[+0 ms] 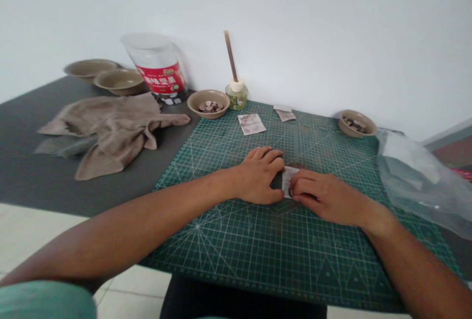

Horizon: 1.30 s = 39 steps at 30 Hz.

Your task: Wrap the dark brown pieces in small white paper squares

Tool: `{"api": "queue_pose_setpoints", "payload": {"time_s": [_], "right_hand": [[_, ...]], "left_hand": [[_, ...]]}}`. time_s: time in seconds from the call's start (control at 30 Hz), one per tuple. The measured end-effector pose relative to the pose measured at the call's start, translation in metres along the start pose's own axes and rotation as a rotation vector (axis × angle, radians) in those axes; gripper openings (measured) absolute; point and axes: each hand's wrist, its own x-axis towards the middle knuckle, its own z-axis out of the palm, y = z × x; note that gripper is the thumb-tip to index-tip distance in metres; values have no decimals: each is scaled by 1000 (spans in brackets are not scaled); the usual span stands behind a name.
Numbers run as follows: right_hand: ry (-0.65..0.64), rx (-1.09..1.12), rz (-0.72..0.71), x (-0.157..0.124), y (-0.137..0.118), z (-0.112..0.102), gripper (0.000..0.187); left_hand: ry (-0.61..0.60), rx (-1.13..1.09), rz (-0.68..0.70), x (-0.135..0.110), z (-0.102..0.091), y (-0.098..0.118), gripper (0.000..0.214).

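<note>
Paper seems half-worked — right hand pinches a small dark piece on it, left hand lies spread, ungrasping — bowls hold others.

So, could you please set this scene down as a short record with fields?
left hand: spread on the green cutting mat
right hand: curled, fingertips at a small pale paper; grip unclear
beyond the hands: another marked paper, bottle with sticks
far left: brown cloth, clear jar with red label
far right: bowl of small pieces, clear plastic bag
</note>
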Motion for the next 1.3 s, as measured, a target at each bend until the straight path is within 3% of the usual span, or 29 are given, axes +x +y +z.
{"api": "queue_pose_setpoints", "payload": {"time_s": [0.17,0.27,0.37,0.5,0.63,0.83,0.93,1.03,1.13,1.3], "right_hand": [[148,-107,112,9,12,-1,13],[78,-44,106,1,19,-10,9],[-25,48,26,-3,11,-9,10],[74,-17,16,7,0,2,13],[170,-137,137,9,10,-2,12],[7,47,25,-4,5,-4,11],[60,26,9,4,-1,5,12],[158,-80,90,9,6,3,13],[120,-68,106,3,12,-4,11],[64,-10,-15,2,5,2,11]], "left_hand": [[3,-13,-2,0,0,0,52],[15,-9,4,0,0,0,50],[20,-4,15,0,0,1,50],[24,-6,14,0,2,-1,53],[31,-12,11,1,3,-2,53],[3,-4,12,1,1,0,54],[24,20,25,2,1,0,54],[30,31,18,2,2,0,53],[13,21,13,2,1,0,53],[-2,12,12,2,1,0,56]]}}
